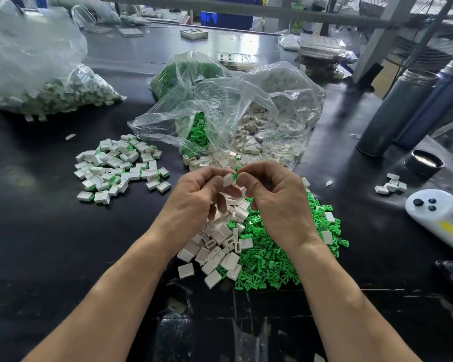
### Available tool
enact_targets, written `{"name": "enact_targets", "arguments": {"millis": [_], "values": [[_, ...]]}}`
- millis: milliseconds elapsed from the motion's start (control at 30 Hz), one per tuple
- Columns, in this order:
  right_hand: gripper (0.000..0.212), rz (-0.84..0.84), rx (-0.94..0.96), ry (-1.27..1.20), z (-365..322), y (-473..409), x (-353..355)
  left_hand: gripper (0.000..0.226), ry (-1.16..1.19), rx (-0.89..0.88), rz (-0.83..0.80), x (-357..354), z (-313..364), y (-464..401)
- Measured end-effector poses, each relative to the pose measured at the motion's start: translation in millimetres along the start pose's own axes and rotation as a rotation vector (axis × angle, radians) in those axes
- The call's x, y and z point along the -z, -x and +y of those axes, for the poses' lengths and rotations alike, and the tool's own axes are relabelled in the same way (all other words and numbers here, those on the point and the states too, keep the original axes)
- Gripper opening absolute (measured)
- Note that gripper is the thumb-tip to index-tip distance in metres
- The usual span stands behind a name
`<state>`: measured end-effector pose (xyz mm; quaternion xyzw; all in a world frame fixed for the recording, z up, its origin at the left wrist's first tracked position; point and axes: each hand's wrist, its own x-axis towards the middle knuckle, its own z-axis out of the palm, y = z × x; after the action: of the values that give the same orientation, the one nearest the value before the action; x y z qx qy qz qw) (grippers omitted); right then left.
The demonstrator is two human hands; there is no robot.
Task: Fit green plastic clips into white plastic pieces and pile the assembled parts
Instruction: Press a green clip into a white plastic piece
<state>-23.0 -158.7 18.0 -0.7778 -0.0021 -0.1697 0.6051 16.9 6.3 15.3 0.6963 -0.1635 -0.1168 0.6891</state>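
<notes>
My left hand [194, 194] pinches a small white plastic piece [228, 180] above the table's middle. My right hand [275, 197] pinches a green clip [235, 175] that touches the white piece's right end. Below the hands lie a heap of loose white pieces [217, 246] and a heap of loose green clips [277, 259]. A pile of assembled white-and-green parts [120, 168] sits on the dark table to the left.
Behind the hands, open clear bags hold green clips [198, 131] and white pieces [262, 126]. A big bag of parts [50, 92] lies at the far left. Two dark cylinders [398, 113], a round lid [424, 159], several white pieces [391, 185] and a white controller [434, 212] stand at the right.
</notes>
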Motion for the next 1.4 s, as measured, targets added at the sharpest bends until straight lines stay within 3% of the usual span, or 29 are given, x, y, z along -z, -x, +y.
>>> {"name": "enact_targets", "arguments": {"millis": [367,767,900,1133,1400], "values": [[0.006,-0.013,-0.001,0.011,1.9,0.3,-2.2,0.015,-0.044,-0.059,-0.008,1.3,-1.4,0.6],[0.008,-0.021,-0.18,-0.297,-0.6,0.0,-4.9,0.006,-0.045,-0.08,0.034,0.8,1.6,1.0],[0.003,0.008,-0.134,-0.199,-0.3,1.7,-4.9,0.008,-0.051,-0.073,0.07,1.6,0.8,1.4],[0.02,0.026,-0.083,-0.059,-2.6,3.9,-9.3,0.007,-0.046,-0.084,0.157,3.0,1.8,0.4],[0.017,0.012,-0.11,0.03,-4.2,4.8,-3.8,0.009,-0.108,-0.068,0.135,3.3,3.4,-1.2]]}}
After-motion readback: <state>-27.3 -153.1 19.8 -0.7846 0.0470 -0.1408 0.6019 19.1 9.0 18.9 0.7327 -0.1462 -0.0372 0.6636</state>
